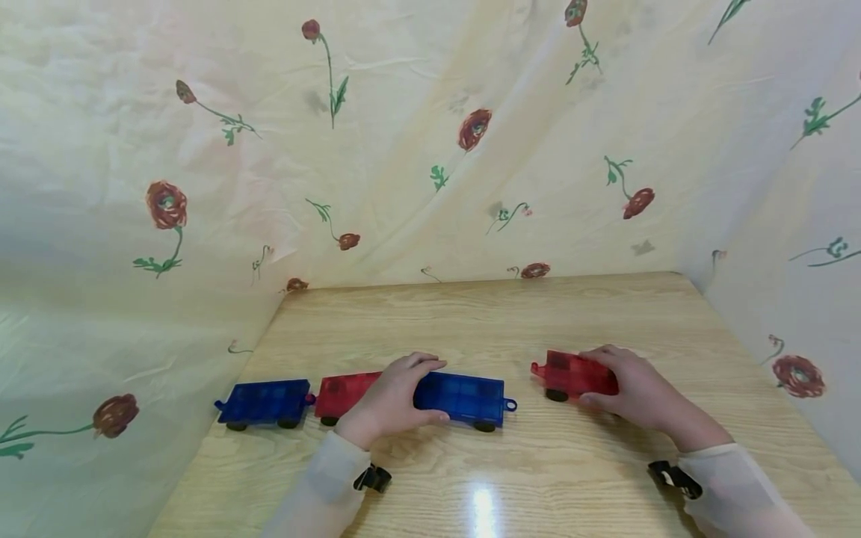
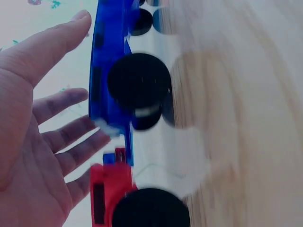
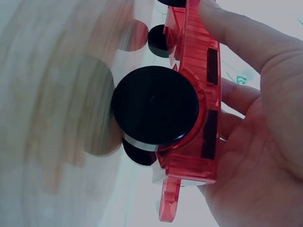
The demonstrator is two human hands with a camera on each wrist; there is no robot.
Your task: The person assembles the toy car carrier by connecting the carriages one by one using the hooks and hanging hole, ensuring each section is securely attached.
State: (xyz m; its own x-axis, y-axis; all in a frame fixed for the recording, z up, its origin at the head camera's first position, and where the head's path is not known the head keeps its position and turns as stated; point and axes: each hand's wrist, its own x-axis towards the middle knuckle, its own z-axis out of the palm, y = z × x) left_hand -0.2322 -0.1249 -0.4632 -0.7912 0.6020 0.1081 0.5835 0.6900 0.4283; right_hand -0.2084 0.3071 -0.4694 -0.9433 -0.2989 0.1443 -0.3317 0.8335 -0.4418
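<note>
Over the join of the middle red toy car (image 1: 341, 394) and the right-hand blue toy car (image 1: 466, 396) hovers my left hand (image 1: 400, 394), thumb and fingers spread. The left wrist view shows its thumb and extended fingers beside the blue car, without a clear grip. My right hand (image 1: 628, 388) holds the separate red toy car (image 1: 568, 373) by its right end, thumb on the near side and fingers behind. A hook sticks out from this car's left end. A loop on the blue car's right end faces that hook across a gap.
Another blue toy car (image 1: 265, 402) is hooked to the left end of the middle red car. The wood-grain table (image 1: 498, 314) is bordered at the back and sides by a flower-patterned cloth (image 1: 403, 149). Light glares on its near part.
</note>
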